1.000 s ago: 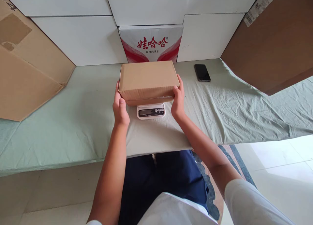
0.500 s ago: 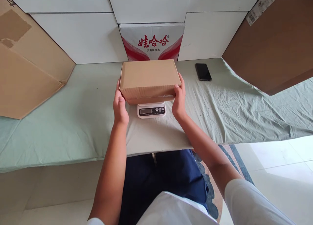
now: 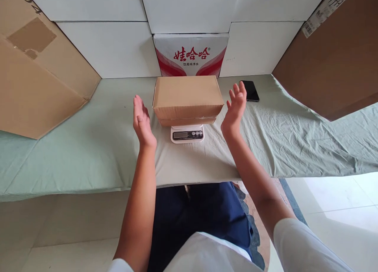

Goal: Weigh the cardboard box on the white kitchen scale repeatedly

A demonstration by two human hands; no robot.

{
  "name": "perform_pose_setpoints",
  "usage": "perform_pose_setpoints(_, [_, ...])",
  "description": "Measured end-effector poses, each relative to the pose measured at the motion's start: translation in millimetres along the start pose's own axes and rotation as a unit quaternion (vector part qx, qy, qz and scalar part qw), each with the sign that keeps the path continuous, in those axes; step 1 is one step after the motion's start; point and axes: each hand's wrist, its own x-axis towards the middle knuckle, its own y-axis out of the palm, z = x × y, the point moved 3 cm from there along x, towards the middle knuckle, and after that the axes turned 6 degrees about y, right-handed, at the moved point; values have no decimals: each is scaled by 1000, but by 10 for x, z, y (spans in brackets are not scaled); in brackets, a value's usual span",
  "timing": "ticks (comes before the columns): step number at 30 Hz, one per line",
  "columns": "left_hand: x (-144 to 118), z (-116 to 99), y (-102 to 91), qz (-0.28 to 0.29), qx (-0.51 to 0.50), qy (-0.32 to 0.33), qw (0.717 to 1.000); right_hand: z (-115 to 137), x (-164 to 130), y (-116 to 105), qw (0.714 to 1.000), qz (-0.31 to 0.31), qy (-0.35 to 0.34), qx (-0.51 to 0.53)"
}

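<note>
Head view: plain brown closed carton point(image 3: 188, 97) sits level on scale point(image 3: 187, 134).

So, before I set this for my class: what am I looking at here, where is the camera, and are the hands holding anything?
The camera sits on a person's head and looks forward and down, so the two bare arms reaching in from below are that person's own. There is no machine at work.

On the table, covered with a pale green cloth, stands a small white scale. A closed cardboard box rests on top of it. A dark phone lies to the right of the box. Larger cartons lean at both sides, and a white carton with red print stands behind.

The left hand and right hand are open, one on each side of the box, not touching it. They hold nothing.
</note>
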Motion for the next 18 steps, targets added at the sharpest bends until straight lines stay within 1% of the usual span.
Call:
perform_pose_setpoints(3, [-2, 58, 23, 3, -23, -11, 1000, -60, 362, -8, 997, -10, 42, 58])
perform_pose_setpoints(5, [-8, 78, 64, 9, -29, -16, 999, -136, 604, 30, 995, -27, 60, 73])
perform_pose_setpoints(8, [-10, 95, 131, 16, -3, -26, 1000, -270, 811, 135, 993, -19, 83, 86])
perform_pose_setpoints(10, [-4, 108, 166, 17, 12, -29, 999, -356, 806, 200, 988, -2, 103, 113])
perform_pose_setpoints(13, [11, 129, 209, 17, 2, -23, 1000, -453, 684, 255, 981, 23, 119, 151])
perform_pose_setpoints(16, [14, 133, 239, 21, -34, -12, 999, -478, 584, 274, 979, 66, 101, 166])
perform_pose_setpoints(18, [2, 127, 243, 24, -50, -9, 998, -449, 553, 261, 977, 85, 87, 173])
